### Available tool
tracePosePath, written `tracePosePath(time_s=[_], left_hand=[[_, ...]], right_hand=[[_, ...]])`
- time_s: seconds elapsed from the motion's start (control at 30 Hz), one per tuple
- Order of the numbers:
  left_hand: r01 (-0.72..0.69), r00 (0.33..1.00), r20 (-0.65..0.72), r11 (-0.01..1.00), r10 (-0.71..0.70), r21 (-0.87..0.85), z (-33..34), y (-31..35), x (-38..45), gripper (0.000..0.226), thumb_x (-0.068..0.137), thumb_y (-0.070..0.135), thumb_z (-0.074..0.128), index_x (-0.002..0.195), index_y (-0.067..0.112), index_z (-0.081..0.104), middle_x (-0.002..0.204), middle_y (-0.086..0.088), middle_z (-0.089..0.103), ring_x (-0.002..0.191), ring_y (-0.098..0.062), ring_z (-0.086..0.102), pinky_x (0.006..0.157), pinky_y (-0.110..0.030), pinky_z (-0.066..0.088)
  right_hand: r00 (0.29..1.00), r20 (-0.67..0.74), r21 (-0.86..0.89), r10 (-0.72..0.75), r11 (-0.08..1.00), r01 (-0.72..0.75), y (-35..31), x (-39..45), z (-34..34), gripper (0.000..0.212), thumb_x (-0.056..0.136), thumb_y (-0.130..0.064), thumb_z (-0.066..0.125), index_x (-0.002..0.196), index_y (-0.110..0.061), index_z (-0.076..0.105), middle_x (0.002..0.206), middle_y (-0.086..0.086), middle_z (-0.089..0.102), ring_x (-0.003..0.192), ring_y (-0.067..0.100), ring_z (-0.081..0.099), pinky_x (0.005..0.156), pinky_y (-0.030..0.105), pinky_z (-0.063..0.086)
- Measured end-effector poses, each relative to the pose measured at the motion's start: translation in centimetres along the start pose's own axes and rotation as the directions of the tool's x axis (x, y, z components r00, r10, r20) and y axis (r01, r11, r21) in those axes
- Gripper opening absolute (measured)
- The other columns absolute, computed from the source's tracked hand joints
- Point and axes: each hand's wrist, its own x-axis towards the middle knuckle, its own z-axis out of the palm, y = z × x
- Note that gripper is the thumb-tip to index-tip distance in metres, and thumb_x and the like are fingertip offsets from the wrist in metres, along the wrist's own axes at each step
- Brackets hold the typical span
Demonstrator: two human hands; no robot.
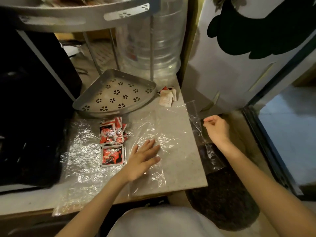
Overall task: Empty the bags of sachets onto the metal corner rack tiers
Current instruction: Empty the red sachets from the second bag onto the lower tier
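My left hand lies flat on the counter, fingers spread and pressing down on a clear plastic bag that looks empty and limp under my palm. My right hand is out past the counter's edge, fingers curled in toward the thumb, close against the trailing end of another strip of clear plastic that droops over the side; whether I actually have the film pinched I cannot tell.

Just left of my left hand sits the pile of red-and-black sachets, the nearest one lying flat and almost touching my thumb side. They rest on a crinkled, shiny plastic sheet, not on the rack. A few pale sachets lie apart, just beside the right corner of the lower rack tier, which is bare, its flower-punched floor showing. The upper tier hangs above, at the top edge of view, its contents blurred.

I judge the sachets to be light, thin and slick, likely to slide over one another, so I would gather them from the sides as a stack or scoop them, rather than pinch one. The film is soft, clingy and nearly weightless; it is best taken at a corner or the open mouth. The tier's low rim should stop the sachets skating off.
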Motion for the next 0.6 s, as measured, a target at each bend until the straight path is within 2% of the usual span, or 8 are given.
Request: tracePosePath(time_s=[0.07,0.17,0.27,0.33,0.37,0.5,0.6], left_hand=[[0.007,1.000,-0.029,0.999,-0.008,-0.041,-0.4,-0.1,0.0,0.072,0.074,0.064,0.023,0.139,0.032,0.030,0.150,0.018,0.012,0.139,0.003,0.002,0.110,-0.029,-0.011],[-0.018,0.998,-0.052,0.995,0.023,0.095,0.0,-0.5,-0.1,0.064,0.082,0.058,0.019,0.140,0.032,0.025,0.151,0.016,0.007,0.139,0.002,-0.002,0.113,-0.033,-0.010],[-0.060,0.996,-0.054,0.962,0.077,0.268,0.8,-0.9,-0.5,0.067,0.082,0.059,0.008,0.143,0.033,0.014,0.151,0.015,-0.003,0.137,0.003,-0.013,0.111,-0.029,-0.016],[-0.067,0.993,-0.072,0.938,0.097,0.341,1.1,-0.9,-0.8,0.064,0.086,0.060,0.007,0.144,0.034,0.008,0.152,0.014,-0.006,0.138,0.001,-0.015,0.111,-0.028,-0.017],[-0.066,0.991,-0.082,0.926,0.103,0.371,1.2,-0.9,-0.9,0.062,0.087,0.059,0.005,0.144,0.034,0.006,0.152,0.014,-0.007,0.139,0.000,-0.015,0.112,-0.029,-0.017],[-0.061,0.986,-0.109,0.887,0.124,0.458,1.6,-0.8,-1.1,0.059,0.088,0.053,0.002,0.144,0.033,0.001,0.152,0.013,-0.011,0.138,-0.001,-0.019,0.112,-0.031,-0.017],[-0.071,0.984,-0.112,0.880,0.139,0.471,1.7,-0.9,-1.1,0.063,0.086,0.055,-0.001,0.144,0.032,0.003,0.153,0.010,-0.009,0.139,-0.004,-0.017,0.111,-0.031,-0.018]], right_hand=[[1.000,-0.012,0.014,-0.013,1.000,0.013,-1.4,0.3,0.2,0.018,0.086,-0.022,0.058,0.098,-0.011,0.063,0.096,0.006,0.064,0.094,0.022,0.057,0.077,0.028,0.041],[0.986,0.160,-0.102,0.045,0.994,-0.028,-2.3,0.5,0.3,0.036,0.079,-0.039,0.066,0.100,-0.010,0.059,0.094,0.004,0.058,0.093,0.022,0.054,0.084,0.034,0.044],[0.960,0.266,-0.131,0.084,0.990,-0.050,-1.5,0.6,0.9,0.023,0.076,-0.031,0.072,0.087,-0.013,0.064,0.092,0.003,0.062,0.090,0.021,0.059,0.086,0.038,0.049],[0.966,0.239,-0.075,0.100,0.994,-0.084,-1.0,0.8,1.3,0.010,0.077,-0.024,0.071,0.071,-0.021,0.063,0.090,0.006,0.069,0.090,0.024,0.063,0.088,0.043,0.051],[0.970,0.214,-0.053,0.113,0.993,-0.104,-0.8,0.9,1.4,0.013,0.078,-0.021,0.069,0.067,-0.023,0.063,0.086,0.006,0.070,0.088,0.025,0.065,0.087,0.043,0.052],[0.984,0.111,0.022,0.137,0.990,-0.140,-0.3,1.4,1.3,0.011,0.084,-0.012,0.061,0.085,-0.008,0.071,0.066,-0.001,0.064,0.072,0.017,0.062,0.070,0.029,0.051],[0.994,0.056,0.012,0.097,0.995,-0.097,-0.1,1.9,1.1,0.011,0.084,-0.013,0.061,0.086,-0.008,0.070,0.065,-0.003,0.062,0.066,0.012,0.056,0.063,0.024,0.042]])
